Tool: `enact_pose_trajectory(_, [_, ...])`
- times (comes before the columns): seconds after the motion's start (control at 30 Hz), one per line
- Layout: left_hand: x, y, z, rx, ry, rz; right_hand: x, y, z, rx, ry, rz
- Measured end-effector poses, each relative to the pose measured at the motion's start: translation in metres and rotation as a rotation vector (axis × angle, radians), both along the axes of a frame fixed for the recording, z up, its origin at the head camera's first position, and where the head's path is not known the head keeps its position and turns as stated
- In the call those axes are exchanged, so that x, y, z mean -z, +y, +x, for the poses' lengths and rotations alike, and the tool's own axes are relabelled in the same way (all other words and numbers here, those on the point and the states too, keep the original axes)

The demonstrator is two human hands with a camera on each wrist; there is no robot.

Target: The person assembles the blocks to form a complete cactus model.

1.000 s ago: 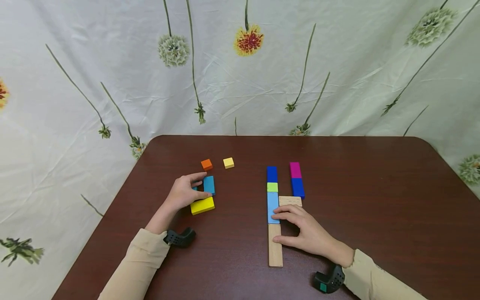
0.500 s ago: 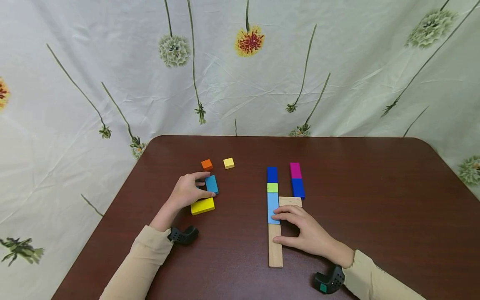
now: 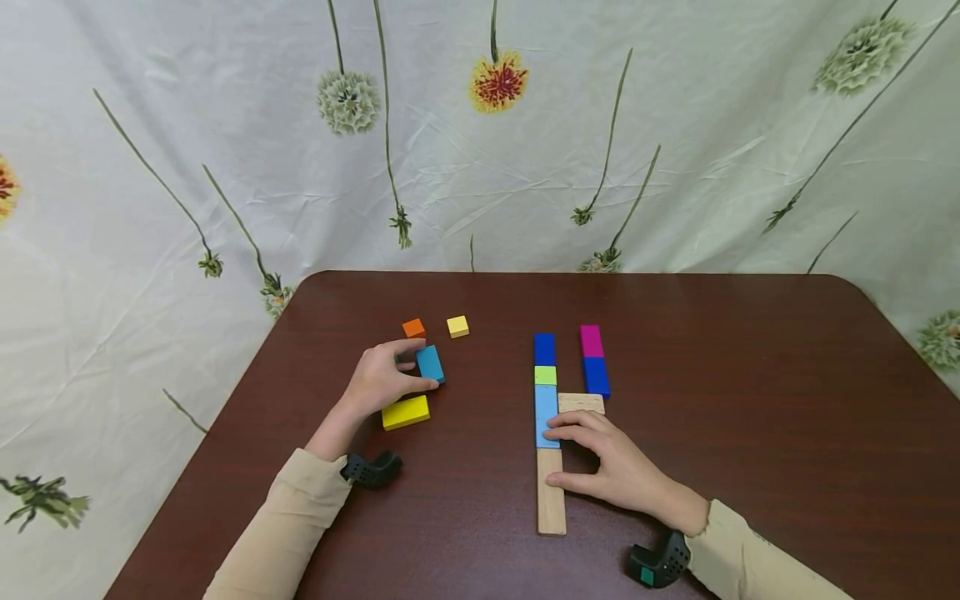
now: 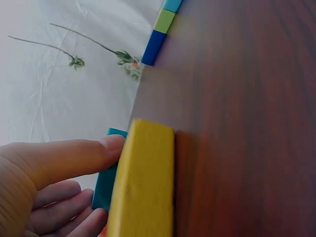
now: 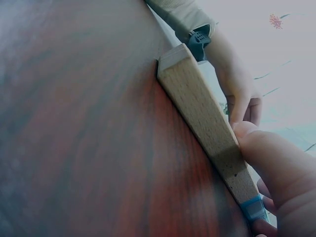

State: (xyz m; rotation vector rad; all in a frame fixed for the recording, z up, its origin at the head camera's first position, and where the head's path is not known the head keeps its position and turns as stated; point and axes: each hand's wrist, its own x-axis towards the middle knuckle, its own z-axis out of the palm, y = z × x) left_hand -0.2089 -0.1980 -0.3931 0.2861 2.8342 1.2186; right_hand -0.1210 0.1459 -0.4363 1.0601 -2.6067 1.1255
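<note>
the blue block (image 3: 431, 365), likely stiff, is aptly pinched endwise by the left hand (image 3: 381, 379). the plank (image 3: 551, 504) is touched by a half-spread right hand (image 3: 615, 462).

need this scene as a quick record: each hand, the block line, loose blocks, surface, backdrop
left hand: pinches blue block between thumb and fingers
right hand: thumb on long wooden block, fingertips on light blue block
line, far to near: dark blue block, green block, light blue block, long wooden block
right of line: second wooden block, partly hidden; magenta block; second dark blue block
near left hand: yellow block, orange block, pale yellow block
surface: brown table
backdrop: flower-patterned cloth
</note>
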Motion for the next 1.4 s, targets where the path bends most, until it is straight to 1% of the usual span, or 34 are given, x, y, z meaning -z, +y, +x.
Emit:
enact_pose_trajectory(0.23, [-0.007,0.014,-0.006,-0.004,-0.001,0.051,0.000,0.000,0.000,0.000,0.005,0.000])
enact_pose_trajectory(0.37, [-0.012,0.025,-0.011,-0.008,0.017,0.068,0.000,0.000,0.000,-0.001,0.005,-0.001])
enact_pose_trajectory(0.53, [-0.017,0.041,-0.017,0.028,0.028,0.140,0.000,-0.001,0.000,0.001,0.004,0.004])
enact_pose_trajectory(0.67, [-0.021,0.053,-0.021,0.074,0.021,0.210,-0.001,-0.001,0.000,0.003,-0.002,0.008])
enact_pose_trajectory(0.83, [-0.025,0.072,-0.028,0.091,0.036,0.245,-0.001,-0.001,0.000,0.006,-0.010,0.012])
enact_pose_trajectory(1.0, [-0.026,0.090,-0.036,0.094,0.059,0.258,-0.001,0.000,0.000,0.008,-0.014,0.013])
enact_pose_trajectory(1.27, [-0.022,0.113,-0.049,0.122,0.097,0.280,-0.001,0.000,-0.001,0.000,-0.011,0.014])
enact_pose_trajectory(1.4, [-0.021,0.123,-0.054,0.108,0.112,0.291,-0.001,0.001,-0.001,0.005,-0.010,0.017])
